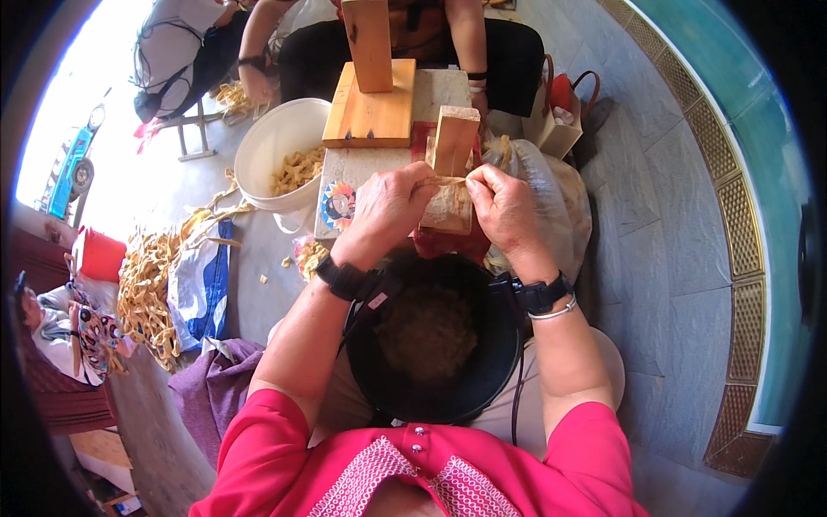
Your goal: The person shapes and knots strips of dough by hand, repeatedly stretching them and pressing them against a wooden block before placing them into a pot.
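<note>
Left hand (385, 207) and right hand (502, 204), each grip pinching a pale tan, fibrous strip (443, 182) stretched taut between them.

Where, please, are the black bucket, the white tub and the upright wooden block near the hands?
black bucket (504, 362): head view, on its right rim.
white tub (263, 151): head view, on its left wall.
upright wooden block (454, 138): head view, on its front face.

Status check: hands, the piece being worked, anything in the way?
Left hand and right hand both pinch tan strip bundle at wooden block. Black bucket on lap, nothing blocking.
</note>
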`<state>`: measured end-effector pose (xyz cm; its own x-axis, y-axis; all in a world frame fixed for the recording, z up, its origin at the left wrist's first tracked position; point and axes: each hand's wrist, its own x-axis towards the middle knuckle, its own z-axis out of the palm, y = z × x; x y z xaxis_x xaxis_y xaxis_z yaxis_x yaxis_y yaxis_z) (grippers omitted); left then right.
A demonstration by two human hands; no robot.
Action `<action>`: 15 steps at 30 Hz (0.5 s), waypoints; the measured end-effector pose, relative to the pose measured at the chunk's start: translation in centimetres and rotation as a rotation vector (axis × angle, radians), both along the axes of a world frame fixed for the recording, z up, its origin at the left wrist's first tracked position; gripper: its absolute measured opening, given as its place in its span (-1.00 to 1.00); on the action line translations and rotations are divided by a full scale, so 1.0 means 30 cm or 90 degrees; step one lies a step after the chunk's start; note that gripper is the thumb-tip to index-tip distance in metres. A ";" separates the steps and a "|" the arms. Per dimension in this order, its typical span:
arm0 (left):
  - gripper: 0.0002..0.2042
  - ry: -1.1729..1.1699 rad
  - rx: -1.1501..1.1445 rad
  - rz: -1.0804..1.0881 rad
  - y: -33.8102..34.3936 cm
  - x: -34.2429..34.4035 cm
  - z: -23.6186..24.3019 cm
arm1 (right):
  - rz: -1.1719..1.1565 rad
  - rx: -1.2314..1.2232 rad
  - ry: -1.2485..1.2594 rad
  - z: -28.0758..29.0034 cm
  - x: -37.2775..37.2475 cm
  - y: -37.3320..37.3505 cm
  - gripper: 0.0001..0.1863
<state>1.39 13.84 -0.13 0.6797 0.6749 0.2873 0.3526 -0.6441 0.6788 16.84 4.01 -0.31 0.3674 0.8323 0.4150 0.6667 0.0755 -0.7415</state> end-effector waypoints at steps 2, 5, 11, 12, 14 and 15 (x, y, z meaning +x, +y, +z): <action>-0.83 0.035 0.012 0.005 -0.003 0.001 -0.002 | -0.023 -0.022 -0.094 -0.029 0.013 0.024 -0.86; -0.81 0.124 0.037 0.026 -0.031 -0.015 0.011 | -0.027 -0.129 -0.195 -0.045 0.020 0.015 -0.83; -0.72 0.198 0.016 -0.084 -0.141 -0.103 0.068 | 0.126 -0.195 0.248 -0.057 0.062 -0.063 -0.75; -0.64 0.115 -0.080 -0.133 -0.158 -0.109 0.044 | 0.266 -0.286 0.556 -0.032 0.038 -0.077 -0.75; -0.57 -0.042 -0.296 -0.145 -0.212 -0.093 -0.005 | 0.390 -0.349 0.896 -0.023 -0.054 -0.104 -0.76; -0.57 -0.191 -0.453 -0.130 -0.247 -0.069 -0.029 | 0.368 -0.321 0.927 -0.030 -0.109 -0.117 -0.77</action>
<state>-0.67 6.44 -0.99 0.7713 0.6359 0.0243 0.0124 -0.0531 0.9985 13.57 0.49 -1.19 -0.2054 0.9253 -0.3188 -0.5993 -0.3764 -0.7065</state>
